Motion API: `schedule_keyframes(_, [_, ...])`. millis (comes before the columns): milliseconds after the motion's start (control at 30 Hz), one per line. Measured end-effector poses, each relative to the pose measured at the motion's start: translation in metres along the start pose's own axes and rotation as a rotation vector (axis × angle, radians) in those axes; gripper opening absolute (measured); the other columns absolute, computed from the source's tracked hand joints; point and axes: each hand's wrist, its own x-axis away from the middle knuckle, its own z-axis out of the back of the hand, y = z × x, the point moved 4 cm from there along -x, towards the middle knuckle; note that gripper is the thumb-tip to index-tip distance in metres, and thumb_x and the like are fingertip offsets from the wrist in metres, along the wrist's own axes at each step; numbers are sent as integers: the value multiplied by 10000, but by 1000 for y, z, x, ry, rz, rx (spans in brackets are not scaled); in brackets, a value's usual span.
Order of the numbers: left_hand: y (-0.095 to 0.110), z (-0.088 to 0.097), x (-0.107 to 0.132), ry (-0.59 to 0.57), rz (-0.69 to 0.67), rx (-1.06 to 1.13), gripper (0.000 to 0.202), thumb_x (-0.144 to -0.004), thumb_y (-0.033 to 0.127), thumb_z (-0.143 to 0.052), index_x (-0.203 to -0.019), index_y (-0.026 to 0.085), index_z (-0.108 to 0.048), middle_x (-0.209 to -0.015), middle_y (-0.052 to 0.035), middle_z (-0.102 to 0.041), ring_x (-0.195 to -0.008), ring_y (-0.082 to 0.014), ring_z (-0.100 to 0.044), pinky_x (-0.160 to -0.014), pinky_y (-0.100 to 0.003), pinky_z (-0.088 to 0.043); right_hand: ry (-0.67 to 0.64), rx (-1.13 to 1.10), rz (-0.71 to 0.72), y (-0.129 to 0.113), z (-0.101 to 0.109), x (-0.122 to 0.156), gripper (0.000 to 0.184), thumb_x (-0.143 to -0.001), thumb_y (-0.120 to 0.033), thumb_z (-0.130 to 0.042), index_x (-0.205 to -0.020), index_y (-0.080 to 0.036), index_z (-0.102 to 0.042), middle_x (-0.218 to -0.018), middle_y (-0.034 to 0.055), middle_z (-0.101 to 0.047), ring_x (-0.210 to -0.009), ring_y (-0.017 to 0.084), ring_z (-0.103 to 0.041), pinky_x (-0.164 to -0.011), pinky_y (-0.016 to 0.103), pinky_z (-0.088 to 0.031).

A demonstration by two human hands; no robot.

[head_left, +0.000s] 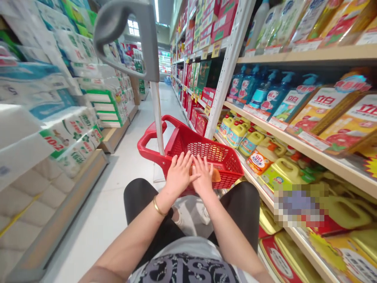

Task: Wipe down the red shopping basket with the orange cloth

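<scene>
Supermarket aisle (112, 220), both hands (179, 175) open and flat on red shopping basket (226, 165)

Bright, even indoor light. Sources: ceiling tube (157, 11) at top, and a window (133, 27), overexposed to white. Floor (97, 224) carries a pale sheen; shadows are soft, lying mostly beneath shelves (306, 59). Strong wide-angle distortion: shelf lines bow and stretch toward the frame edges, and packs (35, 86) at left are smeared by blur. Handle (126, 35), close to the lens, is soft. Mosaic patch (299, 205) obscures part of lower right.
</scene>
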Motion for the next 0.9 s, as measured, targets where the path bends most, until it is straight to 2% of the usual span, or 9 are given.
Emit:
schedule_keyframes(67, [0,2,0,4,2,5,754,-1048,628,-495,-1675,216,-421,-1750,-106,-356,-1624,-346,-360,-1333,-560,-238,-28,-17,54,-6,1,-3,568,-1155,-376,-214,-1695,-330,-384,-1753,26,-397,-1670,243,-231,-1336,576,-193])
schedule_keyframes(133, [0,3,2,7,-4,8,773,-1043,644,-496,-1678,211,-413,-1750,-105,-356,-1618,-348,-370,-1333,-555,-243,-46,-23,66,10,5,-4,571,-1157,-386,-203,-1694,-322,-385,-1738,33,-426,-1655,226,-277,-1323,531,-249])
schedule_keyframes(333, [0,0,5,57,-4,38,823,-1026,684,-516,-1681,200,-402,-1750,-101,-361,-1617,-344,-371,-1349,-542,-218,168,48,-264,116,21,8,677,-1120,-509,-254,-1670,-156,-433,-1803,213,-193,-1675,395,-178,-1252,678,-309])
schedule_keyframes(400, [0,-2,4,60,3,47,794,-1036,657,-516,-1680,207,-405,-1750,-102,-361,-1613,-344,-378,-1348,-546,-220,209,42,-336,131,21,11,709,-1108,-507,-245,-1652,-101,-451,-1776,258,-245,-1669,422,-180,-1244,719,-289])
schedule_keyframes(533, [0,-4,3,32,21,25,804,-1034,656,-521,-1687,206,-393,-1758,-115,-334,-1615,-356,-374,-1349,-553,-200,165,4,-278,99,11,6,666,-1120,-463,-206,-1617,-155,-524,-1700,194,-450,-1658,372,-249,-1285,709,-209])
schedule_keyframes(667, [1,-2,2,17,14,5,801,-1035,652,-514,-1684,197,-401,-1753,-121,-338,-1594,-376,-404,-1328,-578,-246,70,-19,-35,34,3,-5,595,-1144,-412,-213,-1641,-244,-495,-1689,111,-491,-1643,304,-308,-1306,623,-231])
schedule_keyframes(733, [1,-1,1,16,5,-4,795,-1038,645,-511,-1681,189,-405,-1751,-115,-344,-1586,-380,-415,-1318,-586,-265,28,-20,18,21,5,-9,580,-1152,-402,-221,-1638,-247,-496,-1682,99,-504,-1633,282,-334,-1301,573,-268])
schedule_keyframes(800, [1,1,1,8,-2,-18,811,-1035,654,-515,-1683,180,-398,-1753,-111,-341,-1582,-381,-419,-1316,-587,-268,-9,-18,50,28,9,-8,568,-1156,-426,-243,-1613,-249,-530,-1658,91,-538,-1611,261,-380,-1295,526,-300])
schedule_keyframes(900, [2,1,2,-8,0,-25,833,-1031,675,-510,-1684,170,-394,-1758,-112,-330,-1581,-378,-419,-1322,-578,-255,-5,35,-39,77,19,0,572,-1149,-484,-270,-1554,-258,-604,-1677,88,-515,-1615,274,-369,-1309,536,-274])
